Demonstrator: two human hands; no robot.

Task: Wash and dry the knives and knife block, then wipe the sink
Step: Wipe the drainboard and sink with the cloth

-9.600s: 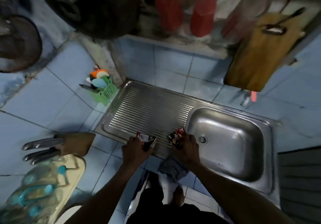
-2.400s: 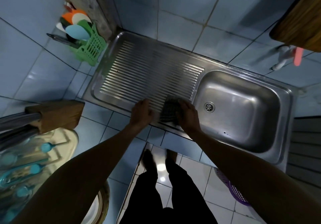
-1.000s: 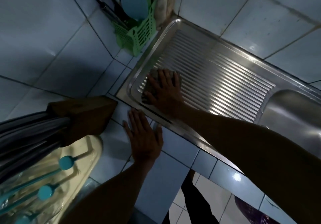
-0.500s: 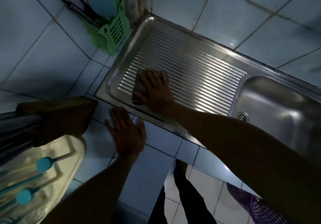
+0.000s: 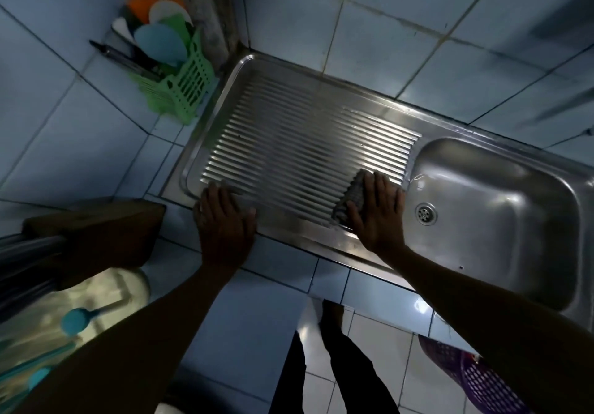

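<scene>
A steel sink [image 5: 501,230] with a ribbed drainboard [image 5: 289,143] is set in the blue tiled counter. My right hand [image 5: 379,214] lies flat with straight fingers, pressing a grey checked cloth [image 5: 350,198] onto the drainboard's right end, beside the basin. My left hand [image 5: 225,217] rests flat on the sink's front left rim, fingers straight. The wooden knife block [image 5: 96,237] lies on the counter at the left, with steel knife handles [image 5: 29,246] sticking out of it to the left.
A green plastic caddy [image 5: 180,92] with utensils stands at the drainboard's back left corner. A pale tray with teal-handled items [image 5: 64,323] lies below the knife block. A purple basket [image 5: 475,378] sits on the floor at the lower right.
My right hand has slid the cloth from the drainboard's left end to its right end, next to the basin. My left hand has shifted up onto the sink's front rim.
</scene>
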